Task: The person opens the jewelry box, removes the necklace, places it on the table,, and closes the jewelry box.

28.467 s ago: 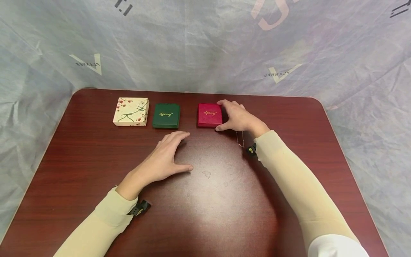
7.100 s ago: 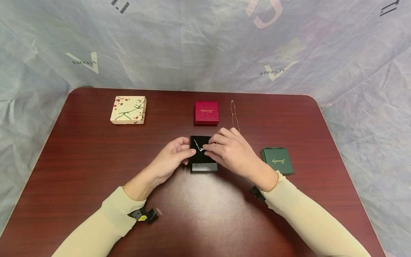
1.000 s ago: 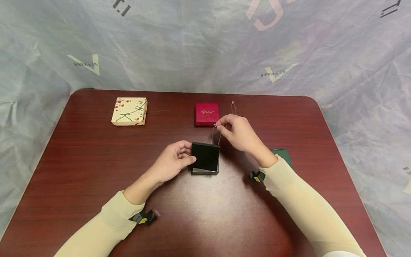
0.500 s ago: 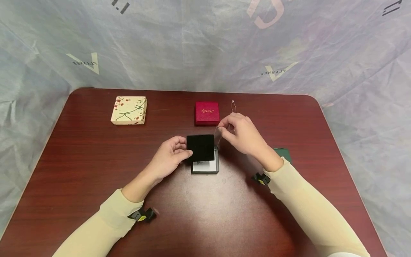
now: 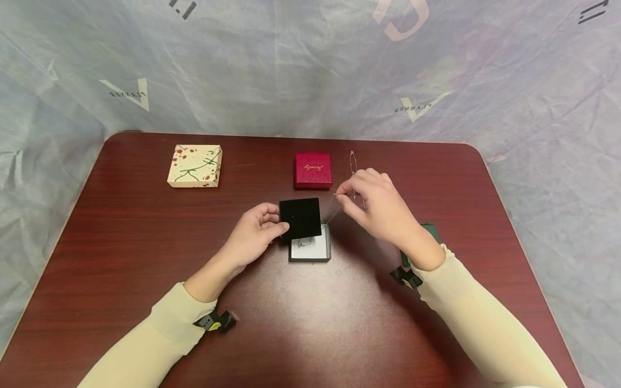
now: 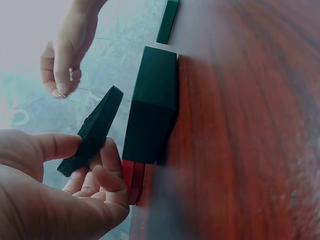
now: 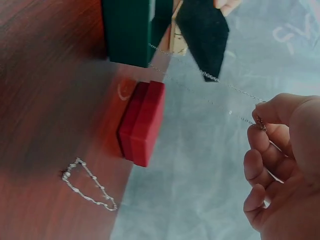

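My left hand (image 5: 254, 237) pinches a square black foam insert (image 5: 299, 218) between thumb and fingers, tilted over the open green box base (image 5: 326, 257). The base's white bottom shows, with part of a fine chain lying in it. In my right hand (image 5: 380, 207), thumb and forefinger pinch one end of a thin silver necklace (image 7: 242, 92). Its two strands run from the fingertips past the insert into the base, as the right wrist view shows. The green lid (image 5: 429, 231) lies on the table, partly hidden behind my right forearm.
A closed red jewelry box (image 5: 312, 170) stands behind the green base. Beside it lies a second beaded chain (image 7: 90, 187), partly covered by my right hand in the head view. A cream flowered box (image 5: 195, 166) sits at the back left of the brown table (image 5: 121, 231).
Over the last second the insert has lifted off the base and moved up and left, uncovering the white bottom. My right hand has drawn the necklace end to the right. Earlier, the green box was closed.
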`<state>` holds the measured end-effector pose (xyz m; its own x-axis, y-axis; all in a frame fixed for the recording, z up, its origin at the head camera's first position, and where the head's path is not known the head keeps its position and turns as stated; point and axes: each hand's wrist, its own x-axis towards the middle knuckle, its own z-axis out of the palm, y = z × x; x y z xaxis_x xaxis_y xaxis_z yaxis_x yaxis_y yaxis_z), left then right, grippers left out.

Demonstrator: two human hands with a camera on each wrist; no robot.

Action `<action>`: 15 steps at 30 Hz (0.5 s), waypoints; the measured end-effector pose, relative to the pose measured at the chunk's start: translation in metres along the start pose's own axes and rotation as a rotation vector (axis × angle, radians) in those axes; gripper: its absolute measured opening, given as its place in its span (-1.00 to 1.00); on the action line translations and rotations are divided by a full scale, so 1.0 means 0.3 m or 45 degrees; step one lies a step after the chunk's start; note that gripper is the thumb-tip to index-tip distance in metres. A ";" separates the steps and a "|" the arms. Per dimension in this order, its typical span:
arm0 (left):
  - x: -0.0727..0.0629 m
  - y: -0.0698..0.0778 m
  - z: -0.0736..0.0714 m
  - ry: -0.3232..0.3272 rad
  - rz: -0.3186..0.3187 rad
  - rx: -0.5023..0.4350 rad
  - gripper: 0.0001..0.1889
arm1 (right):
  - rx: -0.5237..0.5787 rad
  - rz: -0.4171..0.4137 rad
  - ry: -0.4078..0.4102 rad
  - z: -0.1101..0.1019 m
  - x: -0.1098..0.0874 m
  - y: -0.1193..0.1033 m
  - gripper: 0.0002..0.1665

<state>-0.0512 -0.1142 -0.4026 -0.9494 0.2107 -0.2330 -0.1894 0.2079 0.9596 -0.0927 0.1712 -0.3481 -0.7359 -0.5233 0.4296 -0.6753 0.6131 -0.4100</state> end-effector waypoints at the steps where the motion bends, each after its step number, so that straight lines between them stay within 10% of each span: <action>1: 0.001 0.000 0.001 -0.002 0.000 0.000 -0.60 | -0.003 -0.012 0.009 -0.007 -0.002 -0.005 -0.93; 15: 0.006 -0.004 0.006 -0.015 -0.014 0.008 -0.57 | 0.012 -0.103 0.093 -0.118 -0.016 -0.071 -0.93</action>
<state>-0.0522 -0.1123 -0.4043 -0.9442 0.2196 -0.2456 -0.1984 0.2161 0.9560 -0.0732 0.1816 -0.3129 -0.6739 -0.5259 0.5190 -0.7329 0.5647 -0.3794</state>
